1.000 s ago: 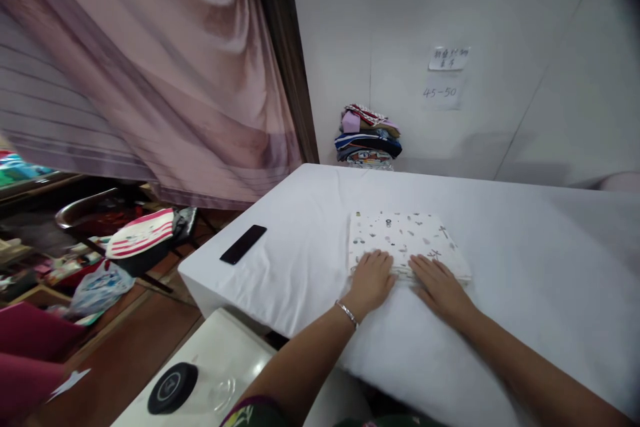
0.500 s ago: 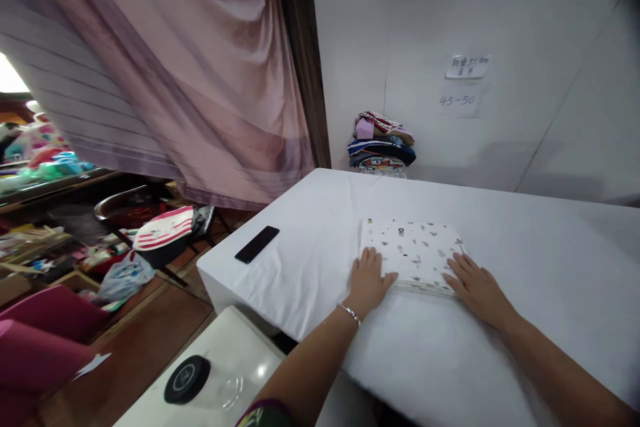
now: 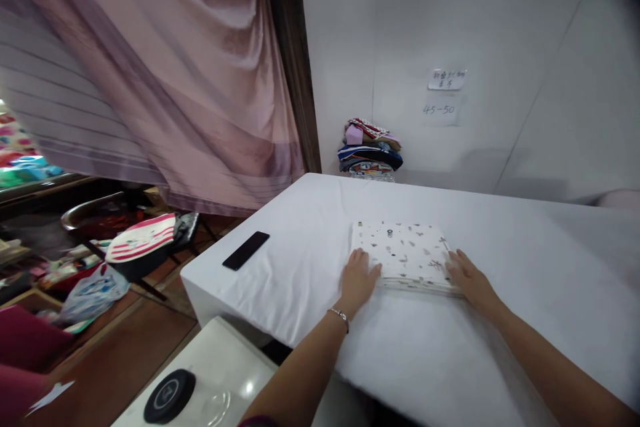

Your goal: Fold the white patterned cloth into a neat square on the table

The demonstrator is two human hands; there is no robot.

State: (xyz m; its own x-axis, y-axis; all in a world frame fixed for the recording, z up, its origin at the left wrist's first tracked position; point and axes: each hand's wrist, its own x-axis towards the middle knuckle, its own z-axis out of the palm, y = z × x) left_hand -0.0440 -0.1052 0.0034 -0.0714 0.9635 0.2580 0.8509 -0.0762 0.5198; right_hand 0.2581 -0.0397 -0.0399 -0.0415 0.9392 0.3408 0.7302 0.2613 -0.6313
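Note:
A folded white cloth (image 3: 405, 250) printed with small grey and brown motifs lies flat on the white-covered table (image 3: 300, 213). Its layers show along the near edge. My left hand (image 3: 358, 280) rests at the near left corner, fingers stretched out and thumb apart on the edge. At the opposite side, my right hand (image 3: 473, 280) lies with extended fingers against the right edge. Neither hand grips the cloth. A bracelet (image 3: 340, 319) circles my left wrist.
A black phone (image 3: 246, 250) lies near the table's left edge. Folded fabrics (image 3: 370, 150) are stacked by the wall behind. In front stands a white surface with a round black object (image 3: 169, 395). A pink curtain (image 3: 210, 80) hangs at left, near a chair with a striped cushion (image 3: 143, 240).
My right hand has slid from the cloth's top outward to its right edge. My left hand stays at the near left corner. The camera view has shifted slightly.

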